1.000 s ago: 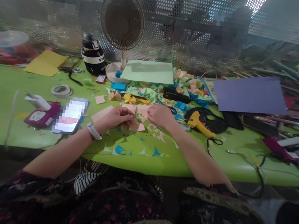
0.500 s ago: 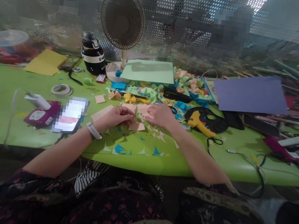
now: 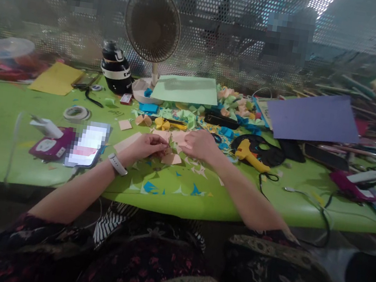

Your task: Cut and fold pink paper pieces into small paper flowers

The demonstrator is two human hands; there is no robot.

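Observation:
My left hand [image 3: 140, 147], with a white watch on its wrist, has its thumb and fingers drawn together in a pinch; whatever is between the tips is too small to make out. Just right of it, my right hand [image 3: 203, 144] is curled over, its fingertips closed on a piece of peach paper [image 3: 184, 146]. Below the fingertips lies a cut peach paper piece [image 3: 171, 159] with a rounded edge. A longer peach strip [image 3: 127, 142] is partly behind my left hand, and a small peach square [image 3: 125, 125] sits farther back. Peach offcuts [image 3: 198, 167] are scattered near my right wrist.
A lit phone [image 3: 87, 145] and a tape roll [image 3: 76, 113] lie on the left. Behind are a fan [image 3: 153, 23], a black bottle [image 3: 116, 71] and a green sheet [image 3: 186, 89]. On the right are a yellow glue gun [image 3: 251, 156], cables and a purple sheet [image 3: 313, 116].
The view has shifted very slightly. Both hands stay in nearly the same place and pose, and the papers around them look unmoved.

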